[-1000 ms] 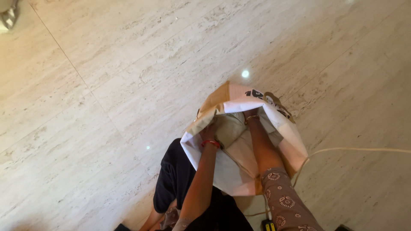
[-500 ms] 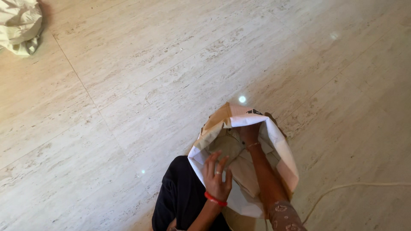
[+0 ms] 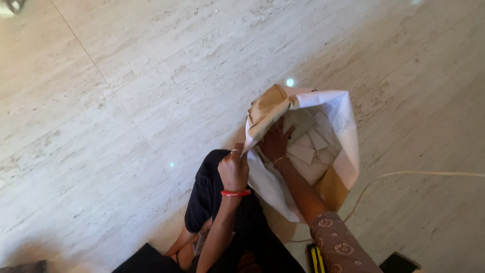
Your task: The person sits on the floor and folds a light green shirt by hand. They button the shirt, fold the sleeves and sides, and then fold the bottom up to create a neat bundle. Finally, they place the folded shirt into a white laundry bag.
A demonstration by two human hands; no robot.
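The sack, white outside with tan patches, stands open right of the middle of the frame on the pale stone floor. Its mouth faces up toward the camera, and its long axis runs from the near rim at lower centre up to the far rim at upper right.

The left hand, with a red bangle at the wrist, is closed in a fist on the near left edge of the sack. The fingers pinch the rim and lift it, so that the tan flap folds over above the hand. The sack therefore lies up and to the right of this hand and touches it at the rim only.

The right hand is inside the mouth, below the rim, with its forearm crossing the near edge. The fingers look spread and laid flat on the pale folded pieces in the sack. Whether they grip any of them cannot be told. This hand is the deeper of the two, with the sack walls around it on every side.

A pale cord runs along the floor at the right, apart from the sack. Dark cloth covers the person's lap at lower centre.
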